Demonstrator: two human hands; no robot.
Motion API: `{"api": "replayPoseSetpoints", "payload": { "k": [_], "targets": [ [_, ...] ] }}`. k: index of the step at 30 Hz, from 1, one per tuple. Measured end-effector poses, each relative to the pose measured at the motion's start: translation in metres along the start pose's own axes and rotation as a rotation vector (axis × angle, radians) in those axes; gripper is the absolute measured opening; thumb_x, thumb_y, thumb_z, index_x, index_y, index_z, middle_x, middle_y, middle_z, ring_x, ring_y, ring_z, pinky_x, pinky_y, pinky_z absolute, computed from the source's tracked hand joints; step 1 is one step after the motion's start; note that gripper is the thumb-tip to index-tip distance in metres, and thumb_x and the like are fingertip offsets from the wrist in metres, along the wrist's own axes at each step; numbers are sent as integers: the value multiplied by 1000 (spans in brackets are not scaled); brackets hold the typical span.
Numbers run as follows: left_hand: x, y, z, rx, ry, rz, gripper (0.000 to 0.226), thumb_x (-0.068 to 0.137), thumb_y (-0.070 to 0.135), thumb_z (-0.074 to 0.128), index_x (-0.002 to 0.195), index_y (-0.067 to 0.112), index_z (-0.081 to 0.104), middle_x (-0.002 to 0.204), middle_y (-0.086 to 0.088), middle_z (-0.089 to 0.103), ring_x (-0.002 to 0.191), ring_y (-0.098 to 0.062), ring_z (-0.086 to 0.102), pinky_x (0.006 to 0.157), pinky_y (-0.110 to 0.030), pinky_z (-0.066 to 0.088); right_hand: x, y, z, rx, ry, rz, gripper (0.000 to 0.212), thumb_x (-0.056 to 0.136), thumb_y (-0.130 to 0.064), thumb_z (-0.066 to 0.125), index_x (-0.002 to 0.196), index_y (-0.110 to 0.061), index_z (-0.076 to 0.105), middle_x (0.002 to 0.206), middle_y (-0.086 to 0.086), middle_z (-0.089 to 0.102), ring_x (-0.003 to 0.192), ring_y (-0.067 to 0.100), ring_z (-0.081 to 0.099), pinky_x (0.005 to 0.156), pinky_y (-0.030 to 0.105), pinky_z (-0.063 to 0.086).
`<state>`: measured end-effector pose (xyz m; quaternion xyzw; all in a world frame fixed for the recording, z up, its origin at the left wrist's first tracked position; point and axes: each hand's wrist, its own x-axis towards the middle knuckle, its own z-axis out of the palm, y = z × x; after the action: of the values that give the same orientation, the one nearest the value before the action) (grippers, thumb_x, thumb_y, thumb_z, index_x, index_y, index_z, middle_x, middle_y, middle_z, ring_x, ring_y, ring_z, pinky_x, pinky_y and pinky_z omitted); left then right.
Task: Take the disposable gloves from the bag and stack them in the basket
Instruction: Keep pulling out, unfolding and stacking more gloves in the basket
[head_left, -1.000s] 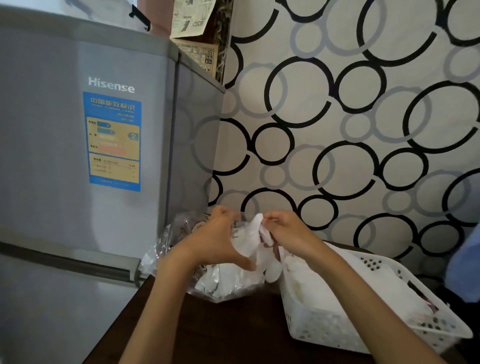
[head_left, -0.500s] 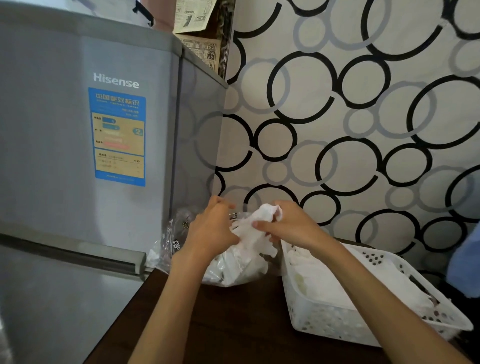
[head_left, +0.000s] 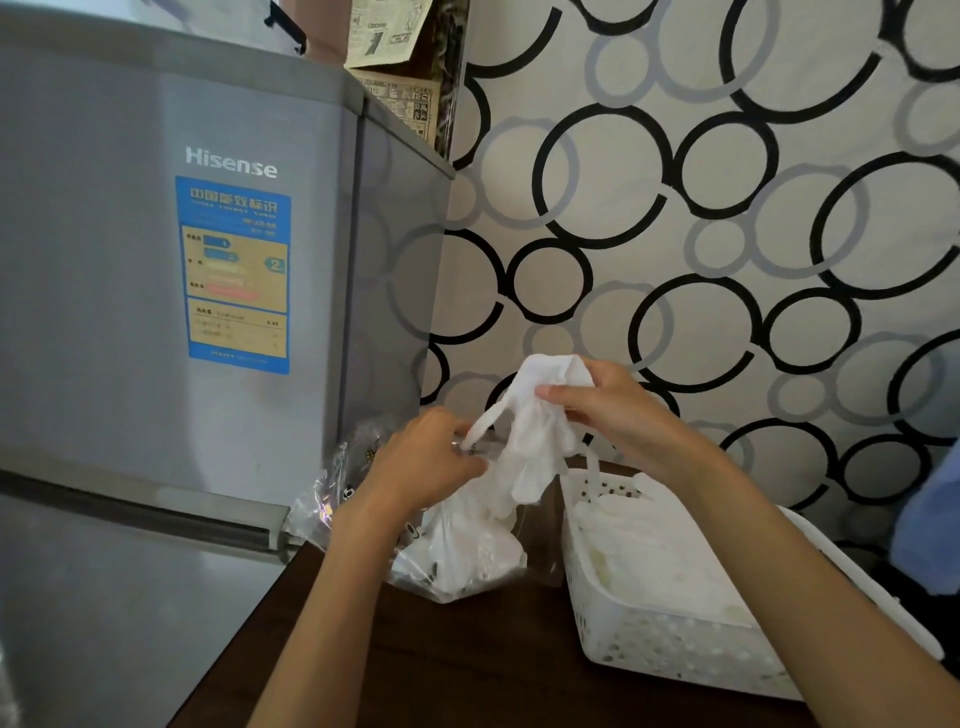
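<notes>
A clear plastic bag (head_left: 332, 499) holding white disposable gloves sits on the dark table, beside the fridge. My right hand (head_left: 608, 410) pinches a white glove (head_left: 535, 441) by its cuff and holds it up above the bag, its fingers hanging down. My left hand (head_left: 426, 462) grips the bag's mouth and touches one dangling finger of that glove. To the right stands a white perforated basket (head_left: 675, 649) with several white gloves (head_left: 654, 540) lying flat in it.
A grey Hisense fridge (head_left: 156, 312) fills the left side, close against the dark wooden table (head_left: 467, 675). A wall with black and grey circles rises behind. Blue fabric (head_left: 930, 525) shows at the right edge.
My right hand has lifted a glove up out of the bag, higher than before. My left hand stays at the bag's mouth.
</notes>
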<state>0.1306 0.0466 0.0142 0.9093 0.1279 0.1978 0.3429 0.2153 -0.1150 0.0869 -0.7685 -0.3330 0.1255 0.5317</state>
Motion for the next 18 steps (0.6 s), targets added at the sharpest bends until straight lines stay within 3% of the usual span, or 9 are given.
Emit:
{"api": "replayPoseSetpoints", "payload": {
  "k": [2,4,8,10,13,15,18],
  "targets": [
    [1,-1,1,2,-19,-20,24,80,27,71,104,20,70,99,-2,70,83,-21,67,79,-45,57,0,3,0,116,-18,21,25,95,-15,55,120,-15,57,101,1,68,91,14,65,81,28,51],
    [0,-3,2,21,-80,-5,31,81,27,71,112,25,70,111,5,69,94,-15,66,87,-42,54,0,4,0,236,-33,39,23,97,-12,50,119,-14,56,98,2,67,86,13,65,74,28,51],
    [-3,-2,2,-7,-197,12,26,93,34,58,115,24,68,121,5,66,108,-14,61,97,-38,49,-4,8,-4,514,-86,43,18,98,-9,43,103,-15,60,81,1,64,71,11,61,66,26,50],
    [-4,3,4,-43,-201,-22,47,96,57,36,115,27,68,117,2,67,106,-18,62,97,-39,47,-9,7,-7,642,-125,59,18,98,-11,43,101,-12,60,73,0,63,62,8,59,60,24,50],
    [-4,14,5,-228,-206,-8,89,76,86,6,117,34,67,115,6,69,110,-14,60,103,-35,40,-13,9,-10,744,-191,98,18,96,-16,45,104,-12,61,75,1,64,64,12,62,57,26,50],
    [-8,23,4,-356,-299,46,83,82,80,7,117,35,66,116,18,66,114,-3,56,99,-21,35,-17,11,-12,799,-212,128,16,94,-18,48,100,-12,62,75,3,65,64,15,63,58,26,52],
    [-15,30,1,-473,-384,93,40,95,50,41,106,23,69,104,15,71,98,2,64,93,-22,44,-23,15,-18,784,-220,132,17,95,-21,47,95,-10,61,70,4,62,63,17,63,58,27,53]
  ]
}}
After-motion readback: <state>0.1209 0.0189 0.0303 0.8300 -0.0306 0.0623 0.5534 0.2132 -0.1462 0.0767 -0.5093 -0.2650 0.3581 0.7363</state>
